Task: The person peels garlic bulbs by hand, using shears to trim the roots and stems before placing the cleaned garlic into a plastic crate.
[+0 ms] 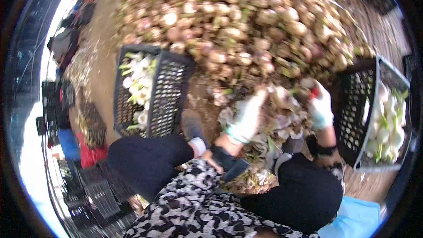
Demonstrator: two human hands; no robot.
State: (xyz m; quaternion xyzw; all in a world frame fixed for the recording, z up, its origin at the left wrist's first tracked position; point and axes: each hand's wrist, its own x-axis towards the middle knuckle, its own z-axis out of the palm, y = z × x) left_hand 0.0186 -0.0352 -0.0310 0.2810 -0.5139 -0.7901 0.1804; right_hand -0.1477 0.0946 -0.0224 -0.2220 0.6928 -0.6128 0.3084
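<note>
Seated low, knees spread, black trousers and a patterned top nearest the camera. A heap of peelings (260, 167) lies on the ground between the legs.

Left hand (247, 117), gloved white, forearm angled up and forward from the lap; the fingers close around one end of a pale bulb (282, 97). Right hand (320, 108), also gloved, wrist bent inward, held just beside that bulb with something red at the fingertips; motion blur, so cannot tell whether it pinches the bulb or a tool.

Left of the knee, a black crate (169, 92) holds trimmed white bulbs with green stalks. Right, a second black crate (352, 114), likewise filled.

Beyond the hands, a big pile of untrimmed brownish bulbs (246, 22) covers the ground. Far left, stacked empty crates (90, 123).
</note>
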